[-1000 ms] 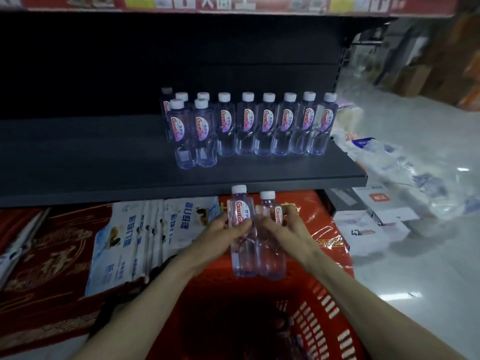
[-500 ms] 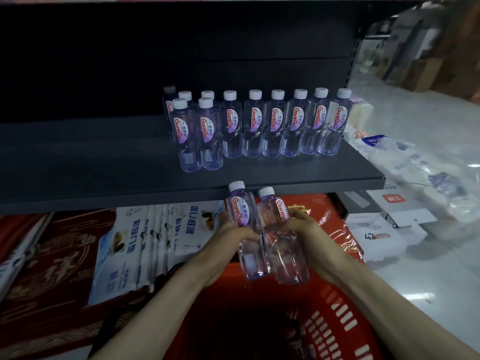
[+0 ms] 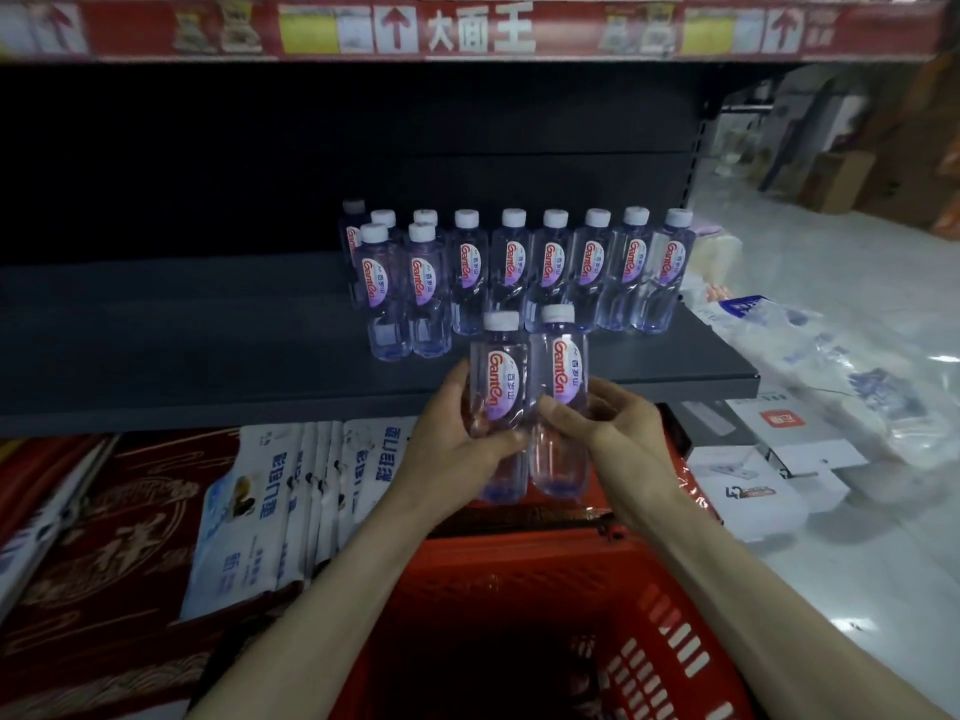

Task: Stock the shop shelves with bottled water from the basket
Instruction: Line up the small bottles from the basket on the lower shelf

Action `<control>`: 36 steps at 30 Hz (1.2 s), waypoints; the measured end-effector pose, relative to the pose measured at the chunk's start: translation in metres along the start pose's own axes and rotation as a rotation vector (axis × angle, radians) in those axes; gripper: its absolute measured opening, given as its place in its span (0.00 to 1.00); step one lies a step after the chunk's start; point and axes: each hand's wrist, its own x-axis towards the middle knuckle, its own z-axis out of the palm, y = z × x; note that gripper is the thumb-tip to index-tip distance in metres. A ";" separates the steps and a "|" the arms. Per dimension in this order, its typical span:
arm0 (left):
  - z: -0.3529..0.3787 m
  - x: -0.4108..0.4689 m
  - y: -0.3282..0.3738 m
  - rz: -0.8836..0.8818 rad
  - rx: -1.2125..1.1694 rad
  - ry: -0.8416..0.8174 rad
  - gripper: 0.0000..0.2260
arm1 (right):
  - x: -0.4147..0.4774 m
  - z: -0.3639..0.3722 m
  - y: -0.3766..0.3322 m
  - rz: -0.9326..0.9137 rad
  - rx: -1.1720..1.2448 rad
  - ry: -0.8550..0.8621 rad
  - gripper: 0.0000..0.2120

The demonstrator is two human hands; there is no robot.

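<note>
I hold two clear water bottles with white caps and red-lettered labels upright, side by side, in front of the dark shelf's (image 3: 208, 387) front edge. My left hand (image 3: 457, 449) grips the left bottle (image 3: 500, 371). My right hand (image 3: 608, 428) grips the right bottle (image 3: 563, 366). Several identical bottles (image 3: 550, 272) stand in rows on the shelf's right part, just behind the held pair. The red plastic basket (image 3: 649, 662) sits below my forearms; its inside is dark.
A red price strip (image 3: 467, 28) runs along the shelf above. White packets (image 3: 291, 491) and red packaging (image 3: 104, 543) lie on the lower level at left. White boxes (image 3: 748, 491) and plastic-wrapped packs (image 3: 841, 366) sit on the pale floor at right.
Both hands have lifted the two bottles from basket height up to the shelf's front edge, and straightened them upright. My head has tilted up, showing the upper shelf strip.
</note>
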 end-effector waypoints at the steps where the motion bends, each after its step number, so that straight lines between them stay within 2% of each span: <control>1: -0.001 0.003 0.004 0.019 -0.007 0.009 0.31 | 0.003 0.002 -0.005 -0.030 -0.011 0.008 0.09; 4: 0.000 0.014 0.009 0.049 0.004 0.049 0.31 | 0.015 0.006 -0.016 -0.087 0.027 0.041 0.07; 11: -0.002 0.048 0.005 0.199 0.015 0.183 0.30 | 0.051 0.024 -0.011 -0.135 0.049 0.043 0.20; 14: -0.003 0.061 -0.004 0.233 0.012 0.219 0.32 | 0.064 0.030 -0.005 -0.149 0.052 0.032 0.18; 23: -0.003 0.109 -0.030 0.197 0.027 0.237 0.34 | 0.109 0.037 0.010 -0.111 0.035 0.032 0.17; 29: -0.009 0.114 -0.035 0.162 0.265 0.209 0.40 | 0.126 0.045 0.022 -0.137 0.027 0.049 0.22; 32: -0.010 0.112 -0.037 0.157 0.317 0.212 0.42 | 0.127 0.043 0.026 -0.148 -0.034 0.039 0.23; 34: -0.011 0.111 -0.043 0.138 0.322 0.272 0.44 | 0.123 0.037 0.027 -0.152 -0.108 0.016 0.25; 36: -0.010 0.110 -0.051 0.131 0.331 0.340 0.39 | 0.117 0.029 0.030 -0.145 -0.225 0.016 0.29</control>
